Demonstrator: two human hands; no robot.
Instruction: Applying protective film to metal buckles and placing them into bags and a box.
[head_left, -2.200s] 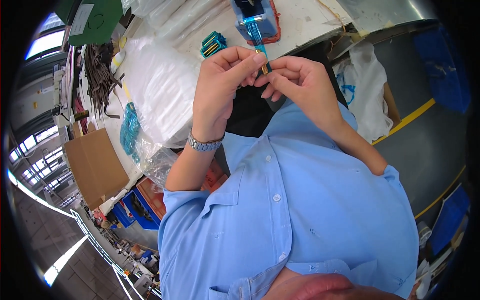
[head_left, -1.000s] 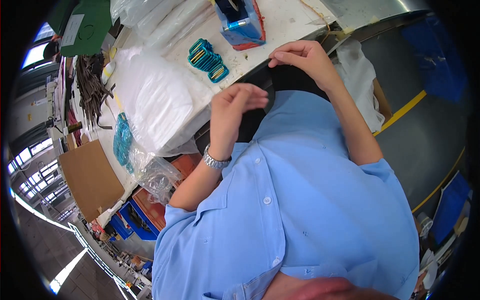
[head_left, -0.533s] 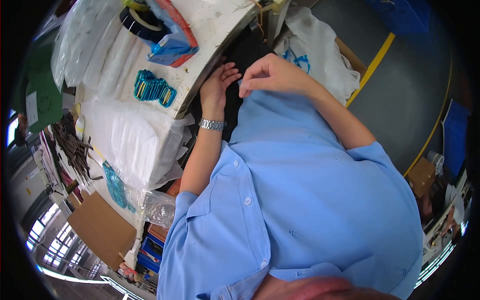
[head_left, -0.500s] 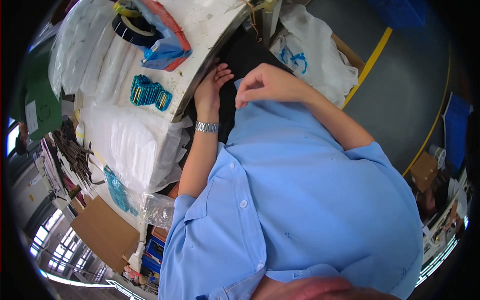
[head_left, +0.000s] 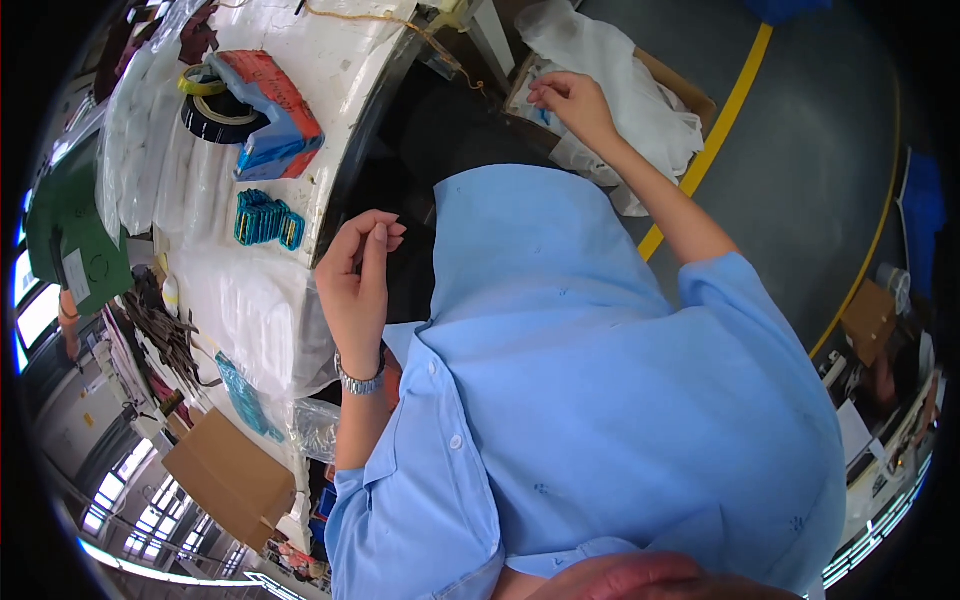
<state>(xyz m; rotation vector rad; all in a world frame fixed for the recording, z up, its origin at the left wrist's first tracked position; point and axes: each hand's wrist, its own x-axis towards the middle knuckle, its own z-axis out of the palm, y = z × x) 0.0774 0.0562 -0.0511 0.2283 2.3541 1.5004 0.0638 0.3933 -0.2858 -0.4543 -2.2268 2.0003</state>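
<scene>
Right hand reaching into a box of white bags, left hand idling empty by the table edge.

The right hand (head_left: 565,100) is pinching its fingertips together on a white plastic bag (head_left: 640,95) lying in the cardboard box (head_left: 690,95) on the floor; the left hand (head_left: 358,270) is hanging loosely curled, holding nothing, just beside the white table (head_left: 340,70) near the stack of teal clips (head_left: 265,218) and the tape dispenser (head_left: 265,110). The thin bag could slip from so light a pinch, or drag its neighbours out with it.

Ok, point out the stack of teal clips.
In the head view, the teal clips lie on the white table, left of the left hand, just below the tape dispenser.
</scene>
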